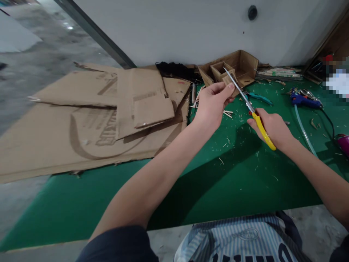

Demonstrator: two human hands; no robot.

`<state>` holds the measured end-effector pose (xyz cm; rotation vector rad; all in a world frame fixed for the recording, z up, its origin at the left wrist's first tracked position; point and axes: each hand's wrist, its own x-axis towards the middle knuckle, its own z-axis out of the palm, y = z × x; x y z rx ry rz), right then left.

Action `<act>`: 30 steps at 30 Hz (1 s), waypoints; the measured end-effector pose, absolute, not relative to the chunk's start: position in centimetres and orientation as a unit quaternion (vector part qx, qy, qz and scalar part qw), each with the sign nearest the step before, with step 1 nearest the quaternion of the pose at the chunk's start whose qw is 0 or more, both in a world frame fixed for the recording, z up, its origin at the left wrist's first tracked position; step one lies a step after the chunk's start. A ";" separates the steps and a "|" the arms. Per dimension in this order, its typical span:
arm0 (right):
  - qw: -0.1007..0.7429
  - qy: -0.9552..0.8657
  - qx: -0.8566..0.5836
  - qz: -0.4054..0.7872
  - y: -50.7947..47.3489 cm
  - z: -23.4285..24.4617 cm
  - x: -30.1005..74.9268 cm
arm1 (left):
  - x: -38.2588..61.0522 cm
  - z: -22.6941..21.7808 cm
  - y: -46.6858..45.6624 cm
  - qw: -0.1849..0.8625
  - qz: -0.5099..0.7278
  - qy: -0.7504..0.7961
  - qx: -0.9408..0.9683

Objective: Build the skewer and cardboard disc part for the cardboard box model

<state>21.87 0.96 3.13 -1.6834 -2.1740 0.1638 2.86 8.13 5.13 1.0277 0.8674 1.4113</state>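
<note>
Yellow-handled scissors [260, 129] are gripped in my right hand [275, 129], their blades pointing up and to the left. My left hand [211, 102] pinches a small cardboard piece [229, 78] between thumb and fingers. The scissor blades lie against or just in front of that piece; whether they are cutting it I cannot tell. Right behind it stands an open cardboard box [247, 65] with small dividers inside. Teal-handled pliers [260, 97] rest on the green table [231, 174] behind the scissors. Thin sticks [227, 114] lie below my left hand.
Large flattened cardboard sheets [89, 127] cover the table's left side. A blue glue gun [305, 101] with a clear glue stick [304, 129] and a black cord lies at the right, near a magenta object [343, 142]. Black material [177, 69] sits by the white wall [191, 29]. Scraps are scattered about.
</note>
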 end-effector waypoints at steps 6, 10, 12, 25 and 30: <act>0.231 -0.771 -0.558 0.204 0.5 3.7 22.8 | 3.3 5.3 7.2 0.560 0.590 0.354 0.462; 0.208 -0.773 -0.568 0.189 0.2 4.3 22.8 | 3.8 5.2 6.8 0.551 0.589 0.359 0.470; 0.179 -0.774 -0.588 0.148 0.1 4.5 22.5 | 3.9 5.1 6.7 0.551 0.586 0.365 0.469; 0.126 -0.752 -0.647 -0.002 0.1 4.0 21.5 | 4.0 4.9 6.8 0.560 0.589 0.348 0.468; 0.115 -0.747 -0.654 -0.034 0.3 3.6 21.0 | 4.0 5.1 6.9 0.569 0.583 0.359 0.456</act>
